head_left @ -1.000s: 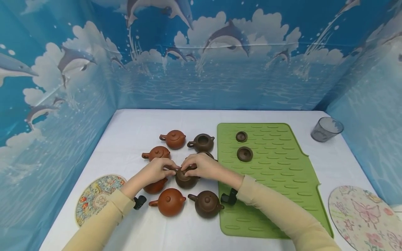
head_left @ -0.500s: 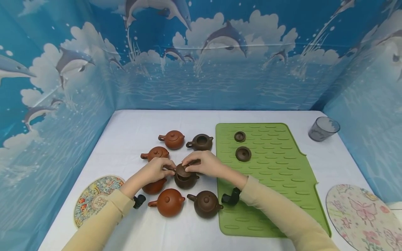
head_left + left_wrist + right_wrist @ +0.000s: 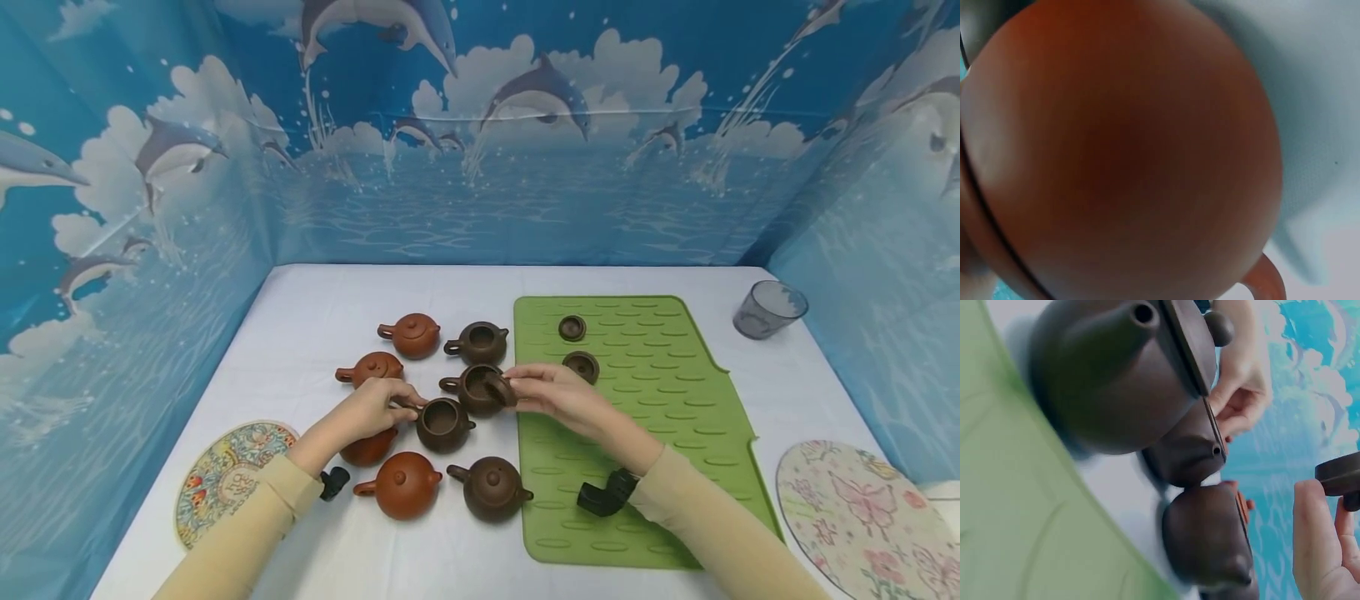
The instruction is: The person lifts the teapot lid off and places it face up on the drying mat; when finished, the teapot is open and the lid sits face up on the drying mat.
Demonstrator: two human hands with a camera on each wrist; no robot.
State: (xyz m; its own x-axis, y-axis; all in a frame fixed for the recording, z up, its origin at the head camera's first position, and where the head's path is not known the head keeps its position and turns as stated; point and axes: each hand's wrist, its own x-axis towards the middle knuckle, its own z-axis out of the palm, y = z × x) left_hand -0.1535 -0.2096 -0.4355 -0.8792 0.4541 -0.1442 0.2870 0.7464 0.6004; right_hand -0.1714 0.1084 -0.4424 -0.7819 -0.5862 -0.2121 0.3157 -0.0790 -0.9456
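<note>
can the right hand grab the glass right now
Probably not yet: the right hand pinches a dark lid; otherwise nothing tall blocks its way over the green mat to the glass.

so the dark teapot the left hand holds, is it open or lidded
Open: the dark teapot shows its inside from above, and the right hand holds a lid clear of it.

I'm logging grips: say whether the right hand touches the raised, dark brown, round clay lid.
Touching: in the right wrist view, the right hand holds the lid, one fingertip against its rim.
</note>
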